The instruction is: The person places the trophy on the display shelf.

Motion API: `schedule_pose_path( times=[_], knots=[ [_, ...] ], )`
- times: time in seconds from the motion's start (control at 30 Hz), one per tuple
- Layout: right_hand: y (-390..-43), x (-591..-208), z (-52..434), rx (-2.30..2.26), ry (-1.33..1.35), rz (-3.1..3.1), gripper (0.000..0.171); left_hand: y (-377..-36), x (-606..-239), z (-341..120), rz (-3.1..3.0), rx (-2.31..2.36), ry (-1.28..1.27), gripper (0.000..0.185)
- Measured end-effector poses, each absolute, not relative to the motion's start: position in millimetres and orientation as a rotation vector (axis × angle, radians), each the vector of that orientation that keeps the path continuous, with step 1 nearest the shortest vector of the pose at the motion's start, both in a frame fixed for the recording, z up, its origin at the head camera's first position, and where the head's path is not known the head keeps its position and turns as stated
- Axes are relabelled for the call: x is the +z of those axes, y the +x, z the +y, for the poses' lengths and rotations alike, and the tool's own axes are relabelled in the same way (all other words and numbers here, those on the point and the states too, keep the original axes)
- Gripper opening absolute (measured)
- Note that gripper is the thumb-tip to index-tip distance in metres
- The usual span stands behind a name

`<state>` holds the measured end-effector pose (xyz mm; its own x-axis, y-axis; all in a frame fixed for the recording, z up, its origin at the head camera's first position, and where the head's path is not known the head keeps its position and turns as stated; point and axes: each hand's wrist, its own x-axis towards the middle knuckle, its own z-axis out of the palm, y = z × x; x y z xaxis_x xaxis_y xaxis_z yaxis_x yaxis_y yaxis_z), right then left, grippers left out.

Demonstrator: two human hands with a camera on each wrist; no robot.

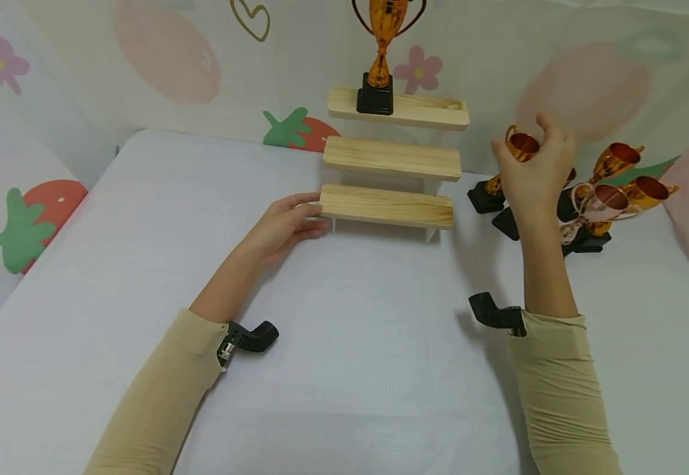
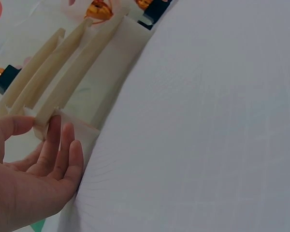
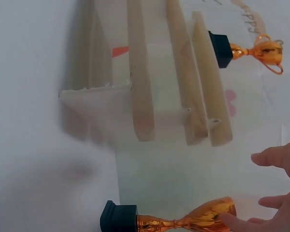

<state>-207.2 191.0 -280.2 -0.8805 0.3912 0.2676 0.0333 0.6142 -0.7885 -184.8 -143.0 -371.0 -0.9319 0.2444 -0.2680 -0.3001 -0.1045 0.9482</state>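
Nearest the camera, the left hand (image 1: 282, 224) sits left of centre in the head view, fingers relaxed and mostly straight, tips touching the left end of the bottom step of the wooden stand (image 1: 387, 206). It isn't gripping anything, just steadying it.

The right hand (image 1: 536, 177) is over on the right side of the frame, fingers curled round the bowl of a small gold trophy (image 1: 513, 155). That trophy stands upright on its black base, long axis vertical, with the hand closing on its top. From there the stand lies to the left, so the right hand is the one with the trophy. More little trophies (image 1: 608, 191) cluster just right of it.

Farthest back, top centre, a bigger trophy (image 1: 382, 46) already stands on the top step.
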Motion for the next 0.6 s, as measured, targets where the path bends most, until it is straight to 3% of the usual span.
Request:
schedule_pose_path(
  times=[0.33, 0.6],
  knots=[
    [-212.7, -285.6, 189.5, 1.187, -0.388, -2.467, 0.072, -185.0, -371.9, -142.9, 1.822, 2.096, -0.051, 0.050],
    [-219.0, -293.0, 187.4, 1.213, -0.353, -2.363, 0.062, -185.5, -372.9, -142.7, 1.822, 2.101, -0.057, 0.050]
  ],
)
